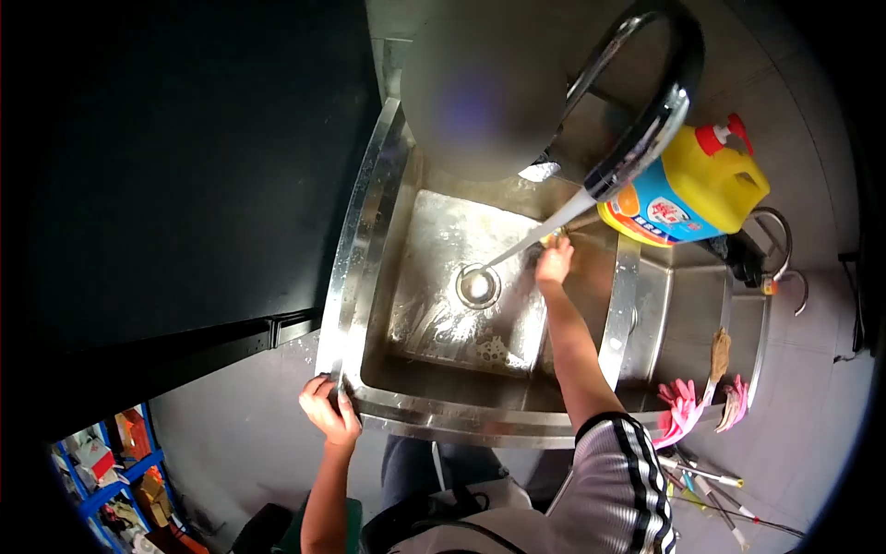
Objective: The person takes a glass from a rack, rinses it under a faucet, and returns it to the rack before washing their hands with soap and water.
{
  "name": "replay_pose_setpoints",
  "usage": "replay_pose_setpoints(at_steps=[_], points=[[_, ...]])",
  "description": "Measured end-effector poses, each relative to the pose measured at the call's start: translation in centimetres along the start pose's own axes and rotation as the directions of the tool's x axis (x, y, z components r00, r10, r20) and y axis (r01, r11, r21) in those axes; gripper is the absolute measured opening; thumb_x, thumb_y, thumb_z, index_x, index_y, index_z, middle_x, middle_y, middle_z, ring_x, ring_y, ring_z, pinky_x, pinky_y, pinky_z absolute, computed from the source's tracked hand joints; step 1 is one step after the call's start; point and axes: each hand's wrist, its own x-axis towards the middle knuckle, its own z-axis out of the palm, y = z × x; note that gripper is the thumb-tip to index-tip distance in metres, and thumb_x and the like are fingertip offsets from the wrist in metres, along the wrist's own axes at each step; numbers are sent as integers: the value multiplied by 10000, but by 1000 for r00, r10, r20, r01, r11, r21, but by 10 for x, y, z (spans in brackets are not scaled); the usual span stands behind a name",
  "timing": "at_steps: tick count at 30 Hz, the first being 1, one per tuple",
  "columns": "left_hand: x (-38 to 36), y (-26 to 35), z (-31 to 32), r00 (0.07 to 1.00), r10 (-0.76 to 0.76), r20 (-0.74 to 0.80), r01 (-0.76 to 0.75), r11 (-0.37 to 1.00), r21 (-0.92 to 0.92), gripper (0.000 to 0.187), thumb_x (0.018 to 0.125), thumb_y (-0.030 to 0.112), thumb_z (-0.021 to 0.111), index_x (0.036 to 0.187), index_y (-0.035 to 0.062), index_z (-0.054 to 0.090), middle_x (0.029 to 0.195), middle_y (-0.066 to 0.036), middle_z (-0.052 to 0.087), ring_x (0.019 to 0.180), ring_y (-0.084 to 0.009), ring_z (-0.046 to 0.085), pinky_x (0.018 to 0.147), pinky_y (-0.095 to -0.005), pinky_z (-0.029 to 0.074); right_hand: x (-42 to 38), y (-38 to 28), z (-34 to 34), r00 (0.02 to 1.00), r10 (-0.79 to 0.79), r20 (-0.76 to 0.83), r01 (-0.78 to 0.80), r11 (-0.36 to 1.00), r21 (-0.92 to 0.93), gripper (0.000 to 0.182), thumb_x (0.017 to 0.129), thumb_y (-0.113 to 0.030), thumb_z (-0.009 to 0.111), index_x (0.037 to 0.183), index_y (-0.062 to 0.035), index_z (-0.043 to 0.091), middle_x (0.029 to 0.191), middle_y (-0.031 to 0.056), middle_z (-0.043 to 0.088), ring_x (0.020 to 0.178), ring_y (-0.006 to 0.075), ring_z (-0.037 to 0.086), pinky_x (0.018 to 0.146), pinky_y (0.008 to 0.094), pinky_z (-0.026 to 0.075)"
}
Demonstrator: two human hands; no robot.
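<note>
While water runs from the curved black-and-chrome faucet (651,129) at the upper right of centre, my right grip (554,263) is inside the large rectangular stainless-steel basin (420,277), near its right wall. Its fingers are bent around a small yellow item (551,239), just right of the stream. That position, in my judgement, puts the item within easy reach of the water. The stream slants down-left to the round metal drain (478,286), mid-frame.

My left grip (329,411) is closed over the wet steel rim (343,319) at the basin's lower-left corner, presumably to brace my body while the right arm extends.

A yellow jug with a blue label and red pump (720,189) stands at the upper right, probably placed for ready reach. Pink rubber gloves (681,409) hang over the front edge at the lower right, beside a brown-headed brush (720,351); draining is a plausible reason.

Defects of view: a grey blurred disc conceals the upper centre, with a silvery scrap (540,172) at its lower edge unidentified. My fingers cover most of the yellow item; its material and full shape cannot be established. Dark borders cut off the frame's corners.
</note>
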Motion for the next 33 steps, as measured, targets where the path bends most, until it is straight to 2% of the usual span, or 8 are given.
replay_pose_setpoints(at_steps=[7,9,12,13,15,21,25,33], points=[[1,0,2,1000,-1,15,1,1000,-12,193,745,127,480,879,-11,495,942,-192,498,835,-327,457,749,-415,352,33,9,54,924,137,358,-163,986,43,245,767,-53,458,977,-42,584,1147,115,433,981,261,481,769,331,460],[1,2,1,1000,2,28,-2,1000,11,197,745,127,481,885,-11,493,944,-191,497,835,-328,456,752,-414,352,-5,-10,102,969,-73,235,109,983,-146,154,724,-32,500,814,-34,625,1150,145,434,895,246,532,719,331,484],[2,2,-1,999,11,37,-11,1000,14,196,744,119,484,892,-10,490,944,-188,494,843,-327,452,758,-411,347,-49,-83,26,914,-92,395,14,980,197,194,686,-55,538,856,-25,627,1127,142,466,1029,229,467,777,330,471],[3,3,1,999,15,34,-16,1000,17,196,743,117,486,893,-9,489,943,-188,493,844,-327,451,760,-411,345,-71,-92,59,968,-174,183,118,952,282,238,676,-48,548,899,-42,629,1190,146,450,1056,248,468,822,345,452],[2,4,1,999,17,28,-17,1000,13,196,741,114,491,895,-6,491,947,-186,492,843,-325,449,762,-408,340,-85,-115,15,921,-275,275,154,908,390,246,733,-105,526,970,-39,529,967,175,545,929,336,528,765,405,450],[3,4,0,999,18,45,-20,999,51,215,777,152,463,905,-20,487,958,-193,479,868,-325,442,784,-403,339,-72,-68,1,998,-42,-42,55,910,412,206,651,-79,581,849,-24,579,885,127,506,841,294,495,743,372,415],[2,3,0,999,24,31,-25,999,26,206,768,139,476,901,-18,488,954,-193,482,862,-326,444,781,-402,340,-91,-40,41,960,-156,231,117,978,172,240,621,-67,578,858,-44,609,995,126,482,905,285,453,755,374,398],[6,8,-5,999,31,13,-31,999,8,193,716,90,536,884,2,498,963,-178,489,858,-323,452,774,-401,338,-79,-150,-43,990,-63,125,-53,660,749,193,681,-130,576,831,-10,599,768,188,576,733,317,549,680,414,428]])
